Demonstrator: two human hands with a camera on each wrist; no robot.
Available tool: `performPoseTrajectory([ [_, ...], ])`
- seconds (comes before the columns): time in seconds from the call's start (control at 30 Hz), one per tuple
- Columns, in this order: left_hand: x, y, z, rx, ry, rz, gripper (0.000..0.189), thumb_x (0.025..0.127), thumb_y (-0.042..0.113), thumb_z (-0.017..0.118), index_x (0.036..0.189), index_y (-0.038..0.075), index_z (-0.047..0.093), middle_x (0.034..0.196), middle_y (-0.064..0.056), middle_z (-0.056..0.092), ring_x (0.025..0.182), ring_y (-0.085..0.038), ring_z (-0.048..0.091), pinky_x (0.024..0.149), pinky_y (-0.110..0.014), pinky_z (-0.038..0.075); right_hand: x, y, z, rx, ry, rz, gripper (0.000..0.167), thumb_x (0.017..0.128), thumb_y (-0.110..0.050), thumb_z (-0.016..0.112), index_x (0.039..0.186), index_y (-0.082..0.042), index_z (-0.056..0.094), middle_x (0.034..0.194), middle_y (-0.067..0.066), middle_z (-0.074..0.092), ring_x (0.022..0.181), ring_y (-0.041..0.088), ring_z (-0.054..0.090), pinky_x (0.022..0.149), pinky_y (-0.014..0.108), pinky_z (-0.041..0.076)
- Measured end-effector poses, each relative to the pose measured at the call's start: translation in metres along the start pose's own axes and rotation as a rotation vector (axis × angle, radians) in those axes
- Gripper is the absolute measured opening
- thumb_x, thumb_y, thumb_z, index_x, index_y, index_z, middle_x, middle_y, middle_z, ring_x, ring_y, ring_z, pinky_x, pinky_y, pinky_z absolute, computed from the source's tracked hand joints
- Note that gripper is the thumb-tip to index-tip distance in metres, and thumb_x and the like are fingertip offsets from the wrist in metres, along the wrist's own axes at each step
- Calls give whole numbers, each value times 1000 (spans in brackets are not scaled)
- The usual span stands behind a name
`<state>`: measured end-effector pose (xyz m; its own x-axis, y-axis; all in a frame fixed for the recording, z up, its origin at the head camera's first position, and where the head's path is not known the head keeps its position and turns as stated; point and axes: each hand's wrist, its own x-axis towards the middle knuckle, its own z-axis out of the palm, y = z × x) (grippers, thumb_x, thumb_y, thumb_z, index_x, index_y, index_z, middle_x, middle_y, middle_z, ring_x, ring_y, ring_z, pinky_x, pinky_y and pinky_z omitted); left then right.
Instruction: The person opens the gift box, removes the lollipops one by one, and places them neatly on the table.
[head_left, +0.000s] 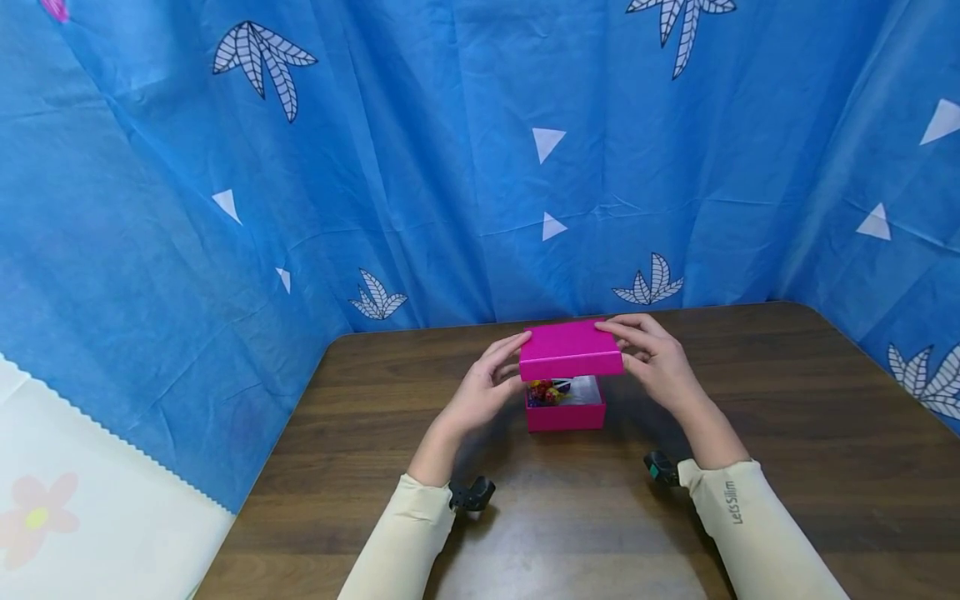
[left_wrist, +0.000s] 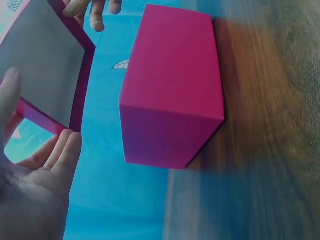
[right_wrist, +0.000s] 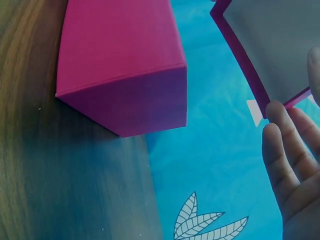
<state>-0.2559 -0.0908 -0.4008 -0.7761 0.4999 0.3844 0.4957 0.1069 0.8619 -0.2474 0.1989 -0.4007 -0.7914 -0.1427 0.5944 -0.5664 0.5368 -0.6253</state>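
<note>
A bright pink box lid (head_left: pixel 570 343) hangs level above the open pink box (head_left: pixel 566 418), held between both hands. My left hand (head_left: pixel 482 388) grips the lid's left side, fingers along the edge and thumb below. Opposite it, my right hand (head_left: pixel 660 363) holds the right side, with fingertips on the top. Inside the box lie colourful wrapped sweets (head_left: pixel 546 392), one showing a white stick; the lid hides part of them. Both wrist views show the lid's pale grey inside (left_wrist: pixel 42 55) and a gap between it and the box (right_wrist: pixel 125 65).
The box stands on a dark wood-grain table (head_left: pixel 360 492). A blue curtain (head_left: pixel 465 167) with white leaf and triangle prints hangs right behind the table's back edge. At the left is a white cloth (head_left: pixel 97 492) with a pale flower.
</note>
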Motion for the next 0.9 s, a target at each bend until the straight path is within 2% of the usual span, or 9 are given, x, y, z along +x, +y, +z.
performPoseTrajectory([
  [0.13,1,2,1,42,43,-25,60,97,1,60,152,21,44,149,-8,46,135,-27,52,108,-36,49,1,-3,0,23,25,-14,42,88,0,72,128,-13,69,131,8,58,99,7,55,67,11,49],
  [0.23,1,3,2,60,69,-49,60,98,3,60,151,26,45,145,-7,50,132,-25,54,107,-33,50,1,-5,0,53,45,-11,40,89,2,72,126,-13,70,130,8,60,93,3,56,66,11,50],
  [0.33,1,4,3,47,74,-45,60,98,2,59,152,23,44,141,-12,51,131,-30,56,108,-36,49,1,-7,0,91,64,10,40,88,2,71,126,-12,70,125,8,63,82,2,58,64,11,52],
  [0.43,0,5,3,33,74,-32,58,98,1,59,152,15,43,141,-16,51,130,-37,55,107,-41,50,0,-9,1,130,88,34,38,86,2,73,123,-7,71,121,10,64,75,5,61,64,12,54],
  [0.6,-1,7,3,133,91,-67,57,98,8,62,152,14,43,148,-9,48,128,-32,55,99,-38,54,-1,-8,1,159,119,40,28,84,4,74,112,4,72,107,15,65,69,3,62,60,15,55],
  [0.7,-1,8,4,191,94,-73,57,98,12,63,152,16,44,150,-5,47,127,-28,53,96,-39,54,-1,-9,-1,141,119,45,27,85,2,74,112,4,72,100,15,65,66,0,60,59,13,54],
  [0.8,-1,7,5,217,100,-46,57,98,14,64,151,13,44,149,-6,49,130,-29,53,102,-46,52,-2,-10,-2,124,106,73,27,88,-4,73,114,2,72,99,13,65,65,2,59,60,12,53],
  [0.9,-1,6,5,238,113,-38,59,97,18,66,151,17,44,148,-5,51,133,-26,52,108,-51,47,-3,-11,-4,114,85,114,25,93,-11,70,116,0,71,97,9,64,63,6,60,60,15,53],
])
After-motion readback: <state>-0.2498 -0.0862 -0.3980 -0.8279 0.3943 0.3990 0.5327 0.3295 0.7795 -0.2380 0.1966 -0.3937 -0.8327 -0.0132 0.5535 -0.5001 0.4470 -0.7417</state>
